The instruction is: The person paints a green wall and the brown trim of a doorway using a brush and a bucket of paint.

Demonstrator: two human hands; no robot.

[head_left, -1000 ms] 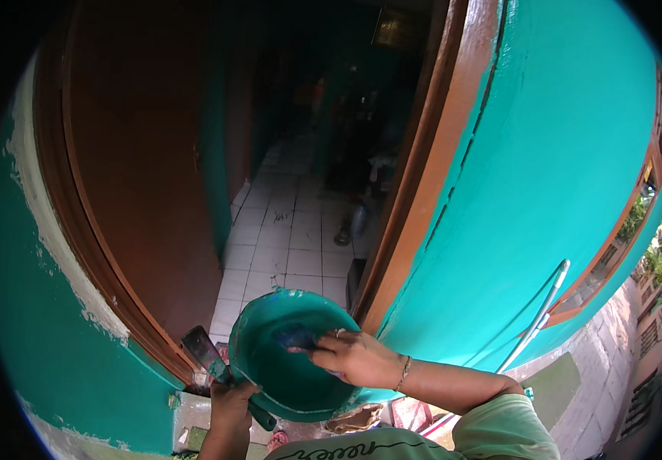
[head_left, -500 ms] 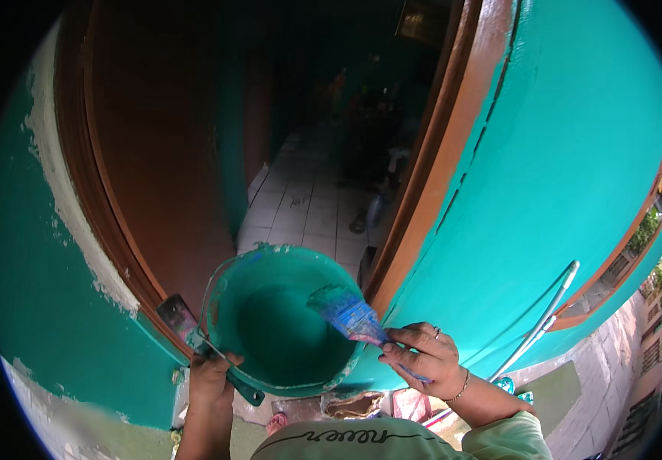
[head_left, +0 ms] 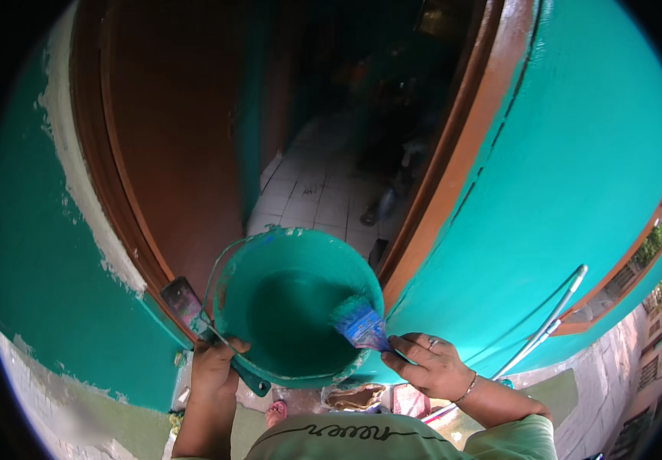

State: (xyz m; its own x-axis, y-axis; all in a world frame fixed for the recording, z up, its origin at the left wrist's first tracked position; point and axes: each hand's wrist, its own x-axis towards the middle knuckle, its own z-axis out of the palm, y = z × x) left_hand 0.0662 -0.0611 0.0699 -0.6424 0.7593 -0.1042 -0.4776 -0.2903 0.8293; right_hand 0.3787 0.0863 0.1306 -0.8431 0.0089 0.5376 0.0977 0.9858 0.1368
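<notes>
Nearest to you, your left hand [head_left: 214,368] is closed around the wire bail of the paint bucket [head_left: 296,303], and the same grip pins the handle of a second, narrower brush [head_left: 193,310] against it; that brush's dark, paint-stained head sticks up to the left of the bucket's rim. Your right hand [head_left: 432,366] is curled shut on the handle of a flat paintbrush [head_left: 360,322], fingers wrapped over it, a ring on one finger and a thin bracelet at the wrist. The bristles of that brush are wet with turquoise and tinged blue, and they lie over the bucket's right rim, dipping inside.

The bucket is round, plastic by the look of it, coated inside and out in the same glossy turquoise, with a pool of paint at its bottom. It hangs in the air between your two hands, carried by the left one alone. That makes two brushes and one bucket.

Beyond the bucket stands a brown wooden door frame [head_left: 454,184], smooth and shiny, with an open doorway onto a pale tiled floor [head_left: 312,195]. On either side the wall [head_left: 576,192] is freshly turquoise; at the left its paint ends in a ragged edge over bare plaster [head_left: 85,207]. A pale metal pole [head_left: 550,326] leans along the right wall.
</notes>
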